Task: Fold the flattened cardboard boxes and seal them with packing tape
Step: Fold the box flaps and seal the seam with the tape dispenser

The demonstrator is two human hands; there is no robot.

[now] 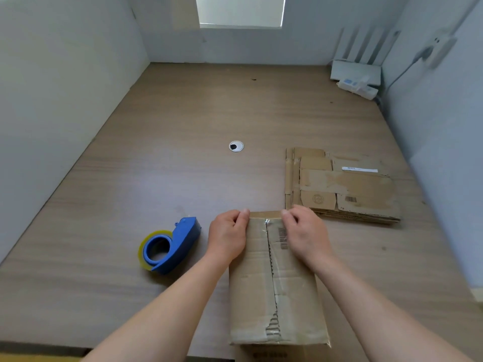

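A folded cardboard box [274,283] stands on the wooden table [183,165] right in front of me, its two top flaps meeting along a ragged middle seam under clear tape. My left hand [228,237] grips the far left corner of the box, fingers curled over the edge. At the far right corner my right hand [304,232] holds on the same way, thumb on the far edge. A blue tape dispenser [170,248] with a roll of clear yellowish tape lies on the table to the left of the box, untouched.
A stack of flattened cardboard boxes [345,186] lies to the right, beyond the box. A round cable grommet [236,146] sits mid-table. A white router [355,69] and a power strip [358,88] occupy the far right corner. Grey partition walls enclose three sides.
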